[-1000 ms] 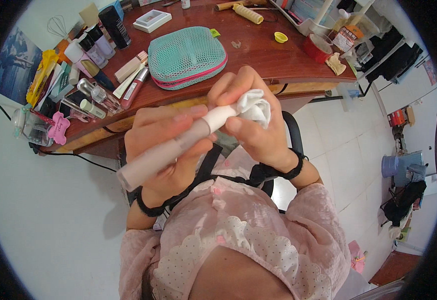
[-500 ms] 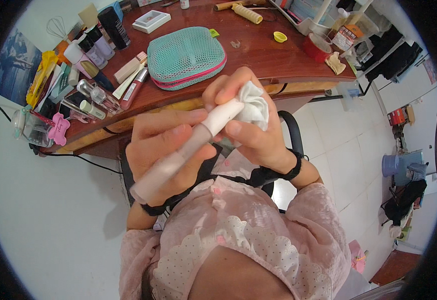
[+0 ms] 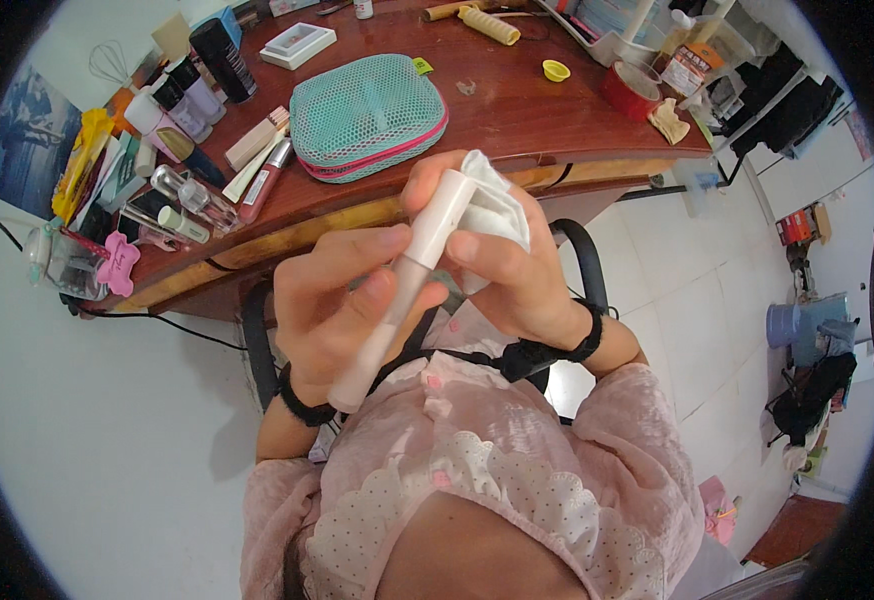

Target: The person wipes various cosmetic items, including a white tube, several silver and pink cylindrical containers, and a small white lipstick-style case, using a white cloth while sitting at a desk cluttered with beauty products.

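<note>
A slim lip gloss tube (image 3: 372, 345), with a pale translucent pink body and a white cap, slants in front of my chest with its cap end up. My left hand (image 3: 322, 305) is closed around the body, fingertips near where it meets the cap. Folded in my right hand (image 3: 522, 270) is a white tissue (image 3: 502, 212), which lies against the cap. My right thumb and fingers pinch the cap from both sides. Part of the tissue is hidden behind the cap and fingers.
On the dark red desk (image 3: 397, 30) sits a teal mesh pouch (image 3: 367, 115) with pink trim. Several cosmetic tubes and bottles (image 3: 197, 195) crowd the left side. A yellow cap (image 3: 555, 70) and a red tape roll (image 3: 632, 90) are at the right. A black chair armrest (image 3: 587, 265) stands beside my right arm.
The tube has swung more upright, its lower end moving right and its cap end moving up and left. The tissue has shifted in my right hand. Both hands keep their hold.
</note>
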`<state>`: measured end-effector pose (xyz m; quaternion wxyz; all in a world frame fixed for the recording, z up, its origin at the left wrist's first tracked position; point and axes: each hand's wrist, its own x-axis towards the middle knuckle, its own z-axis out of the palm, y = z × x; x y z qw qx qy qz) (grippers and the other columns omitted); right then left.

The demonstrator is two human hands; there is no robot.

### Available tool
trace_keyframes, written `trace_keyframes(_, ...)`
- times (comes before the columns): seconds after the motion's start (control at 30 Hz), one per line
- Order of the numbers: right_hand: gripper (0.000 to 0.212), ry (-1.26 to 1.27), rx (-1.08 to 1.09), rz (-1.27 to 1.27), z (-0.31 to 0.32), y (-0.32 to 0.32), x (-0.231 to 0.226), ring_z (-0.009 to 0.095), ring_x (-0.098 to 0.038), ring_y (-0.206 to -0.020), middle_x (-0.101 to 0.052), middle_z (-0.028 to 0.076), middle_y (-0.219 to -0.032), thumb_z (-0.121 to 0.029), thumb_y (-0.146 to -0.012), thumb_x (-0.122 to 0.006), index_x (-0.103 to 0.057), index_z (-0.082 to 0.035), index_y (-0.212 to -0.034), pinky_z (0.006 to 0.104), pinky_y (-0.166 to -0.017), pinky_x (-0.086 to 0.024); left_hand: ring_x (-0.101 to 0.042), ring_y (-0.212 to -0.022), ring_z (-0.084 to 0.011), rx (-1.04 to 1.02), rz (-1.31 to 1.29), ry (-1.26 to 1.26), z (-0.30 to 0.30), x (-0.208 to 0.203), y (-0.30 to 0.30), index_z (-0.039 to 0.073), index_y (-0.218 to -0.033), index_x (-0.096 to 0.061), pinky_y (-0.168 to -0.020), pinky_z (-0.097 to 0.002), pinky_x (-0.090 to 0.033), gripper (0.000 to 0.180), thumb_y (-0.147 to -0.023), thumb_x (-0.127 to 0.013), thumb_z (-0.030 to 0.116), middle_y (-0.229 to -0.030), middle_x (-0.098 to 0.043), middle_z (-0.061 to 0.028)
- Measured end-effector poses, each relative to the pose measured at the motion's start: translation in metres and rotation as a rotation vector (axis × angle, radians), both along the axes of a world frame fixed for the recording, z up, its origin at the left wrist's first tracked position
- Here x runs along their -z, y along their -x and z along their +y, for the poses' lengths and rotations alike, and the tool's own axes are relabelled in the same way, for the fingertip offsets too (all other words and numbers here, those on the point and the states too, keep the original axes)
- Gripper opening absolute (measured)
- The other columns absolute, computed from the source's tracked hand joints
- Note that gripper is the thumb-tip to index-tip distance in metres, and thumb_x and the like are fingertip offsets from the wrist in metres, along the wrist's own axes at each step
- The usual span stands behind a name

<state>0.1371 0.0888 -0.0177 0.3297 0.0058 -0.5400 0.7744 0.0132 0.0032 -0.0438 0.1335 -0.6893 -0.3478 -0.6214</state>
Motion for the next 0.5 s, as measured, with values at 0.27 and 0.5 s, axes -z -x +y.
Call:
trace_keyframes(0.27,0.024,-0.007,0.007,-0.009,-0.0003,-0.0030,0.0002,0.007,-0.049,-0.082,-0.053,0.001,-0.089,-0.010,-0.079,-0.053,-0.051,-0.001,-0.101,0.0209,-0.074,-0.039,-0.058,-0.091,-0.0294,0.104,0.029,-0.026,0.0067,0.0062,0.0036,0.002,-0.117,-0.045,-0.073,-0.0327,-0.055,0.042,-0.078,-0.054,-0.010,-0.111,-0.048,-0.0191)
trace_keyframes(0.5,0.023,-0.010,0.027,-0.013,-0.0014,-0.0022,-0.0002,0.007,-0.048,-0.081,-0.053,0.001,-0.087,-0.007,-0.077,-0.050,-0.051,-0.001,-0.099,0.0209,-0.073,-0.039,-0.059,-0.087,-0.0285,0.107,0.044,-0.019,0.0062,0.0043,0.0015,-0.001,-0.115,-0.046,-0.071,-0.0326,-0.055,0.040,-0.077,-0.052,-0.011,-0.108,-0.049,-0.0197)
